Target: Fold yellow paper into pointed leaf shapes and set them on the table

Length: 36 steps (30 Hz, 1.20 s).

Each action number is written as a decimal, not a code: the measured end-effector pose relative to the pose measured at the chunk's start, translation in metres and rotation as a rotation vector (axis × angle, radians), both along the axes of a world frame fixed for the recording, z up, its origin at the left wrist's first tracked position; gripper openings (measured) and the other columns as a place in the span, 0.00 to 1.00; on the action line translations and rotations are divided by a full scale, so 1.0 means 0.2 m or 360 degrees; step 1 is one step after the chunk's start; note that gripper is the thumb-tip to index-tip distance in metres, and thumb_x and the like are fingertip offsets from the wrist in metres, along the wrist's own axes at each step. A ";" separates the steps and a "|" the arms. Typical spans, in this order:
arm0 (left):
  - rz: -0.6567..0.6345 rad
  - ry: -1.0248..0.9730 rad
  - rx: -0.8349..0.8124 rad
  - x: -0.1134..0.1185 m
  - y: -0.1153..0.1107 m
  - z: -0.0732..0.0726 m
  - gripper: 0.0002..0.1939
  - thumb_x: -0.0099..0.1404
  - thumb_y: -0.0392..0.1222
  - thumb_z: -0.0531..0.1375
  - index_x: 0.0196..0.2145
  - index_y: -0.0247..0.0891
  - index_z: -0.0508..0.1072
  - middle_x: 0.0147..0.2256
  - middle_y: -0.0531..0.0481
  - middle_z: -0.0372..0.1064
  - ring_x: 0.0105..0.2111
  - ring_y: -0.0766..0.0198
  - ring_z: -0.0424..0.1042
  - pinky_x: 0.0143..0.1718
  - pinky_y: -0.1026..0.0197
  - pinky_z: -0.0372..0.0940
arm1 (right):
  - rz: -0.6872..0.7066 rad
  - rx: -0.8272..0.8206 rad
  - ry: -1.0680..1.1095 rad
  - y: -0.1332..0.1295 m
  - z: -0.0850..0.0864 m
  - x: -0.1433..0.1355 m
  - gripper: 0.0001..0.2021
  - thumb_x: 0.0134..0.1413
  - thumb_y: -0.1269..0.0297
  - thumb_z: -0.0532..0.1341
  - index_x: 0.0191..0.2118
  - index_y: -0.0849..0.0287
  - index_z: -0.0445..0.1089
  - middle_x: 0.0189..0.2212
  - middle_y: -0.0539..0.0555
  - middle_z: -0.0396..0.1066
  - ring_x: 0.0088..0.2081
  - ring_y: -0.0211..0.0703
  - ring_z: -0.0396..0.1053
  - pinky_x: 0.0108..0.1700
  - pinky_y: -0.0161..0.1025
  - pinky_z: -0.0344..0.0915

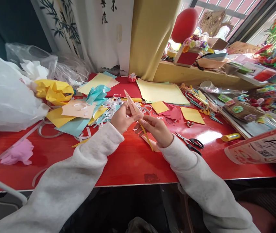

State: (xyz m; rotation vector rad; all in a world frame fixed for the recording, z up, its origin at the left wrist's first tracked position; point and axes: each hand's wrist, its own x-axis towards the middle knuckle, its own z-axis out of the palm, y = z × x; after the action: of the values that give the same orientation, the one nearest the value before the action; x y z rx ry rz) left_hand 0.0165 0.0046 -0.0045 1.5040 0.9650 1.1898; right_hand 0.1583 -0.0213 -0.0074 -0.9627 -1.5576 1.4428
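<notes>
Your left hand (122, 119): grip closed, thumb and fingers pinching a pale pink, narrow folded piece of paper (134, 108). The piece is raised above the glossy red table (128, 170), its pointed end tilted up and away from you.

Your right hand (161, 131): grip nearly closed, fingertips together at the lower end of the folded piece, with a slim yellow strip (148, 139) between them. The strip slants down toward you; its material cannot be told. Both hands meet at the fingertips.

Below your right hand, partly hidden, lies a pale pink flat sheet (153, 145). Just beside your right wrist: black-handled metal scissors (196, 142), blades pointing toward the hand. Further right, a yellow cylindrical tube (231, 137) lies on its side. Beyond the scissors, a flat yellow square sheet (193, 116); near your left hand, a tangle of white paper strips (107, 112).
</notes>
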 end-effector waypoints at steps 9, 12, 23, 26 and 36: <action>-0.0157 0.0562 0.0259 0.02 0.00 -0.06 0.22 0.53 0.59 0.50 0.34 0.36 0.62 0.31 0.50 0.61 0.29 0.67 0.60 0.32 0.63 0.57 | -0.0316 0.0163 0.0074 0.04 0.09 0.16 0.10 0.44 0.61 0.59 0.30 0.65 0.65 0.26 0.54 0.69 0.26 0.35 0.69 0.28 0.34 0.68; -0.0393 0.1000 0.0645 0.09 -0.03 -0.12 0.16 0.56 0.53 0.51 0.32 0.38 0.68 0.36 0.48 0.64 0.39 0.61 0.59 0.44 0.56 0.53 | -0.0531 0.0189 0.0219 0.08 0.10 0.23 0.11 0.46 0.60 0.58 0.32 0.63 0.65 0.28 0.54 0.70 0.27 0.34 0.69 0.29 0.32 0.67; -0.0839 0.1307 0.0731 0.16 -0.11 -0.16 0.11 0.59 0.46 0.50 0.30 0.35 0.63 0.29 0.49 0.65 0.30 0.64 0.63 0.33 0.61 0.58 | -0.0480 -0.0016 0.0345 0.10 0.08 0.21 0.13 0.43 0.63 0.59 0.37 0.62 0.63 0.32 0.55 0.71 0.26 0.33 0.69 0.24 0.29 0.66; -0.0931 0.1052 0.0527 0.09 -0.08 -0.06 0.09 0.58 0.44 0.50 0.32 0.36 0.63 0.27 0.52 0.65 0.26 0.68 0.63 0.28 0.64 0.59 | -0.0473 -0.0006 0.0354 0.11 0.08 0.21 0.14 0.44 0.64 0.59 0.39 0.62 0.63 0.35 0.55 0.70 0.28 0.34 0.69 0.25 0.28 0.67; -0.0221 0.0831 0.0639 -0.17 0.05 0.13 0.09 0.53 0.42 0.56 0.34 0.44 0.72 0.31 0.51 0.69 0.32 0.65 0.66 0.36 0.64 0.58 | -0.0218 -0.0139 0.0261 0.08 0.02 0.13 0.16 0.41 0.64 0.61 0.39 0.61 0.65 0.35 0.53 0.69 0.31 0.35 0.69 0.31 0.34 0.69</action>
State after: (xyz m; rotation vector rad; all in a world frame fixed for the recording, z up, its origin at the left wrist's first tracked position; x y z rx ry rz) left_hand -0.0180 0.0139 0.0205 2.2382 0.9672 0.9401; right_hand 0.1834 -0.0051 -0.0024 -0.9575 -1.2949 1.4641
